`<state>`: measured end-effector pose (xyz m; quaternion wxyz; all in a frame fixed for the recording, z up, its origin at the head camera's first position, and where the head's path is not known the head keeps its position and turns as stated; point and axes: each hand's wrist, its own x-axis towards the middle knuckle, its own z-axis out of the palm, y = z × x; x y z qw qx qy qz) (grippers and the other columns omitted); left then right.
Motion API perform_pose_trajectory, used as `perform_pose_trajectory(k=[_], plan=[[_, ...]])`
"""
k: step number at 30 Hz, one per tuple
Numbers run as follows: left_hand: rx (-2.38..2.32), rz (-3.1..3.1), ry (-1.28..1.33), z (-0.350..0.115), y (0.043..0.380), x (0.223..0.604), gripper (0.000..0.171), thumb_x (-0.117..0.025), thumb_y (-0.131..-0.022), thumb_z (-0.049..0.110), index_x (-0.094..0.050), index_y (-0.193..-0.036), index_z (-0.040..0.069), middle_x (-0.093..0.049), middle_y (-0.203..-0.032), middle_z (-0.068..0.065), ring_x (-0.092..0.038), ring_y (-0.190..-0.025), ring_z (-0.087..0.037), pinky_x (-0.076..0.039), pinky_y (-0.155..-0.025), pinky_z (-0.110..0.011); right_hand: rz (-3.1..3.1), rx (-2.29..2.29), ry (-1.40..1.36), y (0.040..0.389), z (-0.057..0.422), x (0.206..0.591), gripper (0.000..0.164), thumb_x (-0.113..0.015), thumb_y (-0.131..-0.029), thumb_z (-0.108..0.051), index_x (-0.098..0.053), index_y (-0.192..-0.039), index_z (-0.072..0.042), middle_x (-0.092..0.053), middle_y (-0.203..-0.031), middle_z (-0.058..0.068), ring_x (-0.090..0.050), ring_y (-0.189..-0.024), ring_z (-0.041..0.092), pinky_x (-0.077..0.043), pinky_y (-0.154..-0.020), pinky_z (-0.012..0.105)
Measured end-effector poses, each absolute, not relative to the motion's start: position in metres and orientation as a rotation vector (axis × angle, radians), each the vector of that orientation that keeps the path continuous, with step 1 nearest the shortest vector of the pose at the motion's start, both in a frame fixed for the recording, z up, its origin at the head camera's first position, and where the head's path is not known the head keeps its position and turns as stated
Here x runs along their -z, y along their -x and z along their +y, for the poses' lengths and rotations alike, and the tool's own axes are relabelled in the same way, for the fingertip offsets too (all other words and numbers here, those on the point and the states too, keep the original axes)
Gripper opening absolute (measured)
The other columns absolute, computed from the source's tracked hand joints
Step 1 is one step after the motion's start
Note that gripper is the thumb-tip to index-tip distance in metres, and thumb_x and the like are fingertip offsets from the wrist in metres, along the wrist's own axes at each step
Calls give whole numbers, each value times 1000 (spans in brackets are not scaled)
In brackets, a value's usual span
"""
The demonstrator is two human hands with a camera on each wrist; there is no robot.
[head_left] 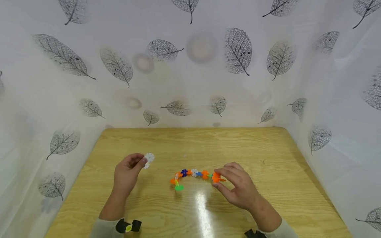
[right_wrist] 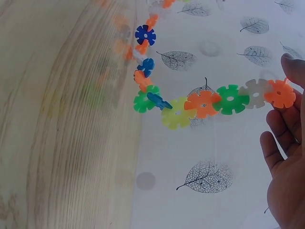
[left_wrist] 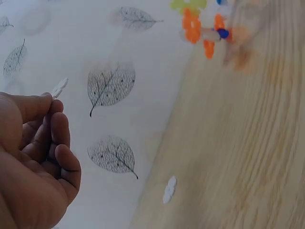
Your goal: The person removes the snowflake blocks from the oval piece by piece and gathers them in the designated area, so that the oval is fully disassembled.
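My left hand [head_left: 126, 175] pinches a white flower-shaped interlocking disc [head_left: 149, 157] between thumb and forefinger, seen nearly edge-on in the left wrist view. Below it, a second white disc [left_wrist: 169, 189] lies on the table. My right hand [head_left: 238, 185] holds the right end of a chain of joined discs by an orange disc [right_wrist: 280, 93]. From there the chain runs through grey, green [right_wrist: 231, 99], orange, yellow [right_wrist: 178, 113] and blue discs in a curve. Its far end bends toward me, with a green disc [head_left: 179, 187] at the tip.
The wooden table [head_left: 143, 215] has a glossy light streak in front of the chain. White sheeting [head_left: 184, 82] printed with dark leaves stands behind the table and along both sides. Black straps [head_left: 128, 226] sit at the wrists.
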<state>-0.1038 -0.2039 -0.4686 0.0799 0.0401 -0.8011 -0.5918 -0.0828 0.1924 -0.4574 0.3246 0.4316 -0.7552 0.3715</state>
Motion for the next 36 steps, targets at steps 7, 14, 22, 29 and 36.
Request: perform_pose_trajectory(k=[7, 14, 22, 29, 36], plan=[[1751, -2387, -273, -224, 103, 477, 35, -75, -98, 33, -72, -117, 4, -73, -109, -12, -68, -95, -14, -55, -82, -23, -1960, -978, -1145, 83, 191, 458, 34, -78, -95, -27, -73, -116, 0, -75, -100, 5, -62, -88, 22, -48, -87, 30], [1638, -2489, -374, -240, 106, 491, 34, -73, -100, 33, -71, -119, 5, -71, -110, -11, -66, -96, -15, -55, -79, -22, -1952, -965, -1147, 82, 190, 457, 34, -77, -96, -28, -73, -115, 0, -75, -100, 5, -62, -87, 22, -48, -87, 32], [1404, -2645, -458, -249, 114, 506, 31, -70, -101, 32, -73, -116, 5, -73, -108, -12, -64, -97, -23, -51, -76, -26, -1965, -956, -1137, 82, 190, 456, 33, -76, -97, -28, -73, -115, 0, -76, -101, 5, -62, -88, 23, -48, -88, 31], [1265, -2730, -499, -250, 124, 515, 26, -69, -101, 27, -75, -112, 4, -74, -102, -11, -66, -93, -26, -48, -78, -36, -1967, -957, -1135, 81, 190, 456, 34, -76, -97, -28, -74, -115, 0, -75, -101, 5, -62, -88, 23, -48, -88, 31], [1246, -2741, -494, -255, 130, 523, 25, -69, -100, 26, -75, -111, 4, -74, -100, -11, -66, -91, -26, -47, -77, -36, -1971, -945, -1132, 81, 190, 454, 34, -76, -97, -28, -74, -116, 0, -75, -101, 5, -62, -89, 22, -47, -89, 31]])
